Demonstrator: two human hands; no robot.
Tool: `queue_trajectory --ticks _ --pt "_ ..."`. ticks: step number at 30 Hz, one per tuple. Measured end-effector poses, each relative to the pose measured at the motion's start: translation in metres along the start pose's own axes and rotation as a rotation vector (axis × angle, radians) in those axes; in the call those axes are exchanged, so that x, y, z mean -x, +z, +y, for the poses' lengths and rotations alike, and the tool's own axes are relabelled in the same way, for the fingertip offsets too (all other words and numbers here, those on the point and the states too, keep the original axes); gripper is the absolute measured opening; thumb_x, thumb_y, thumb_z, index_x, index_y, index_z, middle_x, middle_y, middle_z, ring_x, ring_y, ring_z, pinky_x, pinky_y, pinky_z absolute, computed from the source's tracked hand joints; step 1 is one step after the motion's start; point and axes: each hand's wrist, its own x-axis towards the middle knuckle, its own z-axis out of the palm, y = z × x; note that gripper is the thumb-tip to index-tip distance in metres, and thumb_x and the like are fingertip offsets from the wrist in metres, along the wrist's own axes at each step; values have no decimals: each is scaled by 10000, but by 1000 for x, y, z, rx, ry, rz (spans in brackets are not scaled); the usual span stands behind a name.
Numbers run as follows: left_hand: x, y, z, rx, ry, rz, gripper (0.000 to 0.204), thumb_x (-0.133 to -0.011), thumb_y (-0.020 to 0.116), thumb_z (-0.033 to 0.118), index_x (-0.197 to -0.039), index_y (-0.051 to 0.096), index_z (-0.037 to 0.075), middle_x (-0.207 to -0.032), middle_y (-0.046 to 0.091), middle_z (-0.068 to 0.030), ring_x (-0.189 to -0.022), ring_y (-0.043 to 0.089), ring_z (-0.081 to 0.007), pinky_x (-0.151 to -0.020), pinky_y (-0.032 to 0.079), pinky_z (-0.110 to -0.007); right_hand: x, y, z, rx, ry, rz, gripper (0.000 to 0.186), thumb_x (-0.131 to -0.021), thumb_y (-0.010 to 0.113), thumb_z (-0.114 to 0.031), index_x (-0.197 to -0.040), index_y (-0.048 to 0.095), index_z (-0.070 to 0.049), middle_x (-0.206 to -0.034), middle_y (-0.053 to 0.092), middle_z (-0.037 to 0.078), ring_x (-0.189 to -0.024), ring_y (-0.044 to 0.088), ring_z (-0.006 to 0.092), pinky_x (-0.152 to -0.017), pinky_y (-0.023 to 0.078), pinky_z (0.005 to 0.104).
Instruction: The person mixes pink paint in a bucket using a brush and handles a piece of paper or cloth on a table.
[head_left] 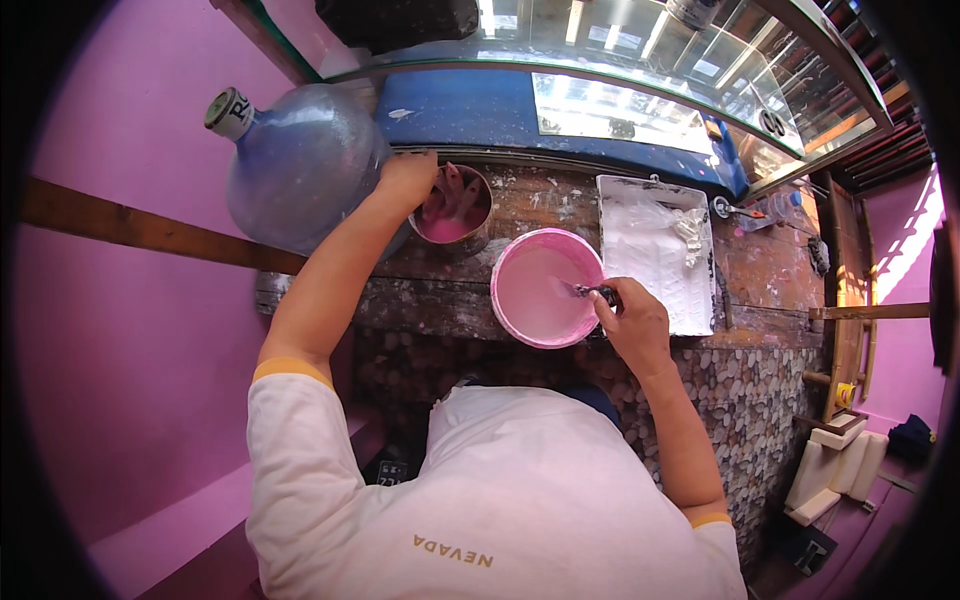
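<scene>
A round pink bucket holds pale pink paint. My right hand is closed on a dark-handled tool at the bucket's right side. The tool's metallic end reaches over the paint; its exact kind is too small to make out. Further left and back stands an open can with pink paint inside and pink-smeared brushes leaning in it. My left hand curls at the can's left rim, its fingers bent and partly hidden.
A big clear water jug stands at the left by the pink wall. To the right lies a white-coated paint tray with crumpled plastic on it. A small bottle sits beyond. A glass case borders the table's back.
</scene>
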Motion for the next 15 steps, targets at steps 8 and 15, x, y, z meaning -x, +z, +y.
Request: queue_trajectory --ticks 8,15 --pt "17 -69 -8 6 45 -143 355 -772 816 285 -935 667 6 -1026 714 -208 -1028 681 -385 -837 563 -468 -4 -2 6 -6 10 -9 202 -866 725 -247 -949 701 -65 -857 691 91 -736 677 268 -675 533 364" --pt "37 -94 -34 54 62 54 188 -794 738 160 -901 722 6 -942 721 -201 -948 701 -381 -818 566 -477 -7 1 4 -3 2 -24 205 -868 721 -260 -944 701 -71 -834 681 91 -718 669 272 -663 527 369"
